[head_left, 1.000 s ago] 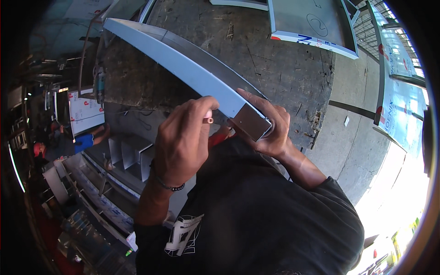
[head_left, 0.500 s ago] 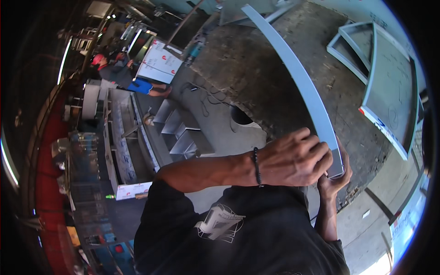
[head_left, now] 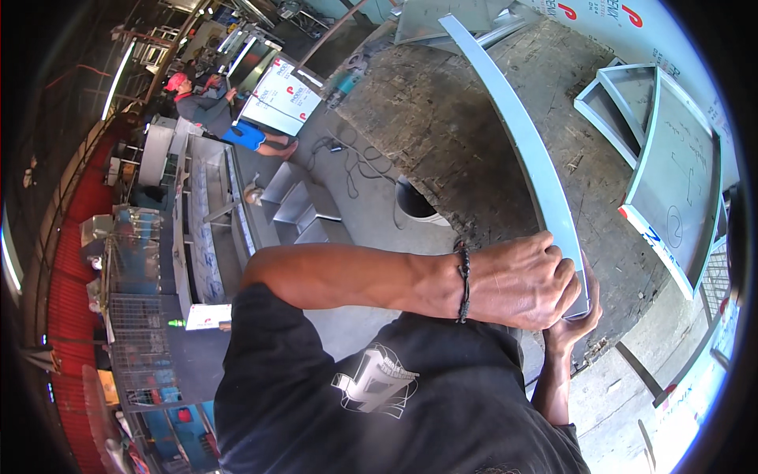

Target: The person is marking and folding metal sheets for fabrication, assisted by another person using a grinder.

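A long, narrow metal strip (head_left: 513, 126), its face pale blue, reaches from near my body to the far side of a dark, worn worktable (head_left: 410, 103). My left hand (head_left: 517, 280), with a dark braided bracelet (head_left: 463, 283) at its wrist, is closed over the strip's near end. Its fingertips are tucked out of sight, so what they grip cannot be made out. From the right, my right hand (head_left: 582, 320) grips the same end, thumb and fingers wrapped around the edge and partly hidden behind the strip.
Framed metal panels (head_left: 675, 174) lean together at the table's right. Left of the table are a white bucket (head_left: 418, 204), loose cables (head_left: 351, 158), folded sheet metal (head_left: 296, 205) and a long metal trough (head_left: 209, 221). A power tool (head_left: 345, 87) lies at the table's far-left edge; beyond, another person (head_left: 209, 114) sits working.
My left hand has shifted slightly right and down over the strip's end, covering more of it. The right hand keeps its grip. The whole view has shifted a little.
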Demonstrator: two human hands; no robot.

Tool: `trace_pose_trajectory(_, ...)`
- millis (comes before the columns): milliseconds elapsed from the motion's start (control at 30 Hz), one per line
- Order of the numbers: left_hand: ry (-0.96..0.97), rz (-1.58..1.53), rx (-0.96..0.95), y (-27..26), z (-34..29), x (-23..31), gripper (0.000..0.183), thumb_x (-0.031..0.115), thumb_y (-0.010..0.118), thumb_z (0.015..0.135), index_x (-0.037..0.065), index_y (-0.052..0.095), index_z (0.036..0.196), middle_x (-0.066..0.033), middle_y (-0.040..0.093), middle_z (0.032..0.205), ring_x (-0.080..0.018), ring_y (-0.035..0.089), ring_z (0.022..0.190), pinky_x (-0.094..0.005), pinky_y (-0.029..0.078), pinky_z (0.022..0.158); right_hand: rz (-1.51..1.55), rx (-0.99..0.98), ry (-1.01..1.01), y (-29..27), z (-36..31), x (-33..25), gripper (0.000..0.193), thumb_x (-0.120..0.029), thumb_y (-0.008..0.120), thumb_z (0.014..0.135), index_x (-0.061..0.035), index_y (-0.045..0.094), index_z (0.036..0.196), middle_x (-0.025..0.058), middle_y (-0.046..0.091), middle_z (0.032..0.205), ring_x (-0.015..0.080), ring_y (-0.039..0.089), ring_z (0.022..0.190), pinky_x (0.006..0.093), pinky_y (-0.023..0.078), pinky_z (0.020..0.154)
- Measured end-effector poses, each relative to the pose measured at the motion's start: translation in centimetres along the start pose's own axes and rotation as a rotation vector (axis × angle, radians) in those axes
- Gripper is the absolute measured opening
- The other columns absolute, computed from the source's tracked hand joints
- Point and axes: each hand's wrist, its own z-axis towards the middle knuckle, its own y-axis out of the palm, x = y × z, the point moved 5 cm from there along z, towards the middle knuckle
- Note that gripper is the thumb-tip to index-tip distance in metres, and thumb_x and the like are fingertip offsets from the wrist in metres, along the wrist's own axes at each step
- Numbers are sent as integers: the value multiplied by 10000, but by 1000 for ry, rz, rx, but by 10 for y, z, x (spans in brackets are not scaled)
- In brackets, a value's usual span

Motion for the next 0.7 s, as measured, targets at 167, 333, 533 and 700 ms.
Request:
trace_pose_trajectory(167, 83, -13, 43, 2, 0, -7, 177, 184, 680, 769, 31, 644, 853, -32, 647, 763, -140, 653, 711, -298, 487, 640, 29, -39, -19, 2, 4, -20, 648, -151, 757, 720, 34, 661, 1334, 204, 762, 1142, 260, 755, 1051, 397, 579, 926)
trace_pose_trajectory(333, -83, -234, -52, -3, 4, -40, 274, 49, 762, 828, -27, 613, 1045, -101, 656, 857, -248, 679, 736, -386, 498, 634, 102, -49, -201, 8, 18, -23, 665, -57, 869, 700, 22, 653, 1324, 204, 756, 1028, 338, 769, 836, 389, 588, 730)
trace_pose_trajectory(533, -201, -535, -97, 2, -2, -41, 320, -83, 716, 819, -16, 614, 1115, -113, 675, 906, -250, 675, 723, -386, 525, 671, 104, -11, -219, 7, 19, -26, 658, -61, 881, 726, 40, 632, 1326, 217, 754, 1093, 362, 766, 870, 404, 606, 730)
trace_pose_trajectory(700, -148, -516, -92, 4, 5, -29, 361, -11, 782, 789, -32, 618, 1110, -134, 657, 871, -290, 678, 725, -388, 516, 653, 118, -12, -259, 5, 17, -22, 639, -71, 876, 742, 59, 629, 1317, 223, 748, 1136, 361, 769, 908, 403, 613, 740)
